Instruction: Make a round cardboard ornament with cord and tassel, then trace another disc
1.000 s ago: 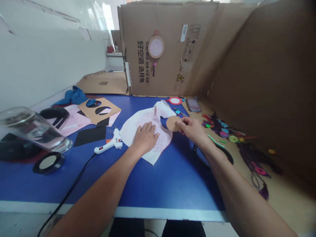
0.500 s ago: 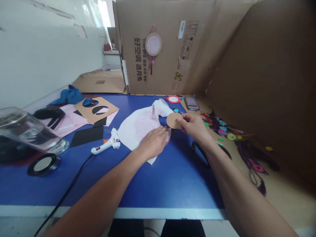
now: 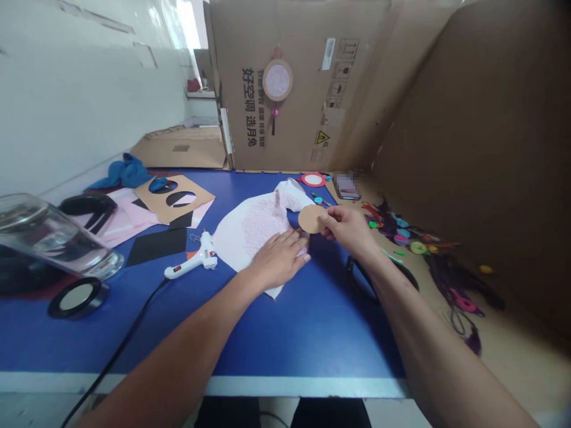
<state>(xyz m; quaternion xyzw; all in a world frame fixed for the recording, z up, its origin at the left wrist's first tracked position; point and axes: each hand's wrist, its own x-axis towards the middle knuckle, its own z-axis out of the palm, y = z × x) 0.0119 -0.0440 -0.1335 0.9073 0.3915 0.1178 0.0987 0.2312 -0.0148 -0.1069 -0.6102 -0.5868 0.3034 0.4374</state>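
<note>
A round tan cardboard disc point(image 3: 311, 219) is pinched at its right edge between the thumb and fingers of my right hand point(image 3: 345, 229), held just above the table. My left hand point(image 3: 280, 255) lies flat on a sheet of white cloth or paper point(image 3: 232, 229) with a pale purple pattern, its fingers stretched out. The far right part of that sheet is curled up. Left of the sheet lies a white hot glue gun point(image 3: 196, 259), its cord running to the front edge.
A glass of water point(image 3: 57, 238) and a black round tin point(image 3: 78, 297) stand at left, by a cardboard piece with cut-out circles point(image 3: 167, 208). A black strap-like loop point(image 3: 357, 279) lies under my right forearm. Tassels and colourful bits point(image 3: 401, 232) fill the right side; a phone point(image 3: 347, 186) lies behind.
The disc in my right hand has shifted slightly left. My left thumb has spread out from the fingers, while the palm stays on the sheet.
</note>
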